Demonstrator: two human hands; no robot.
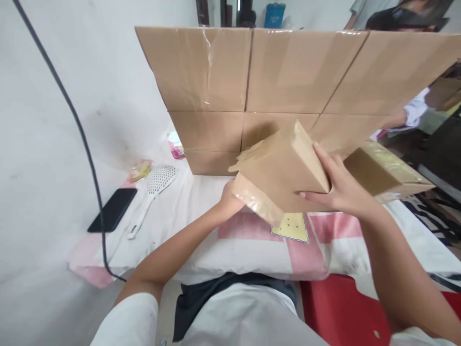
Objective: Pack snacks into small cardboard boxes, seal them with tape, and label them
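Observation:
A small brown cardboard box (281,168) is tilted in the air above the table, its taped flaps loose at the left end. My right hand (336,185) is closed on the box's right end, thumb on the near face and fingers over the far edge. At the flap end, my left hand (230,199) grips the box; its fingertips are hidden behind the cardboard. Just behind stands a wall of stacked brown boxes (209,72) with clear tape across them. Another cardboard box (389,168), its open side facing me, lies right of my right hand.
A white slotted skimmer (160,180) and a black phone (113,209) lie on the left of the cloth-covered table (201,250). A black cable (81,129) hangs along the left wall. Red chair (342,307) is at lower right. Other people are partly visible behind the boxes.

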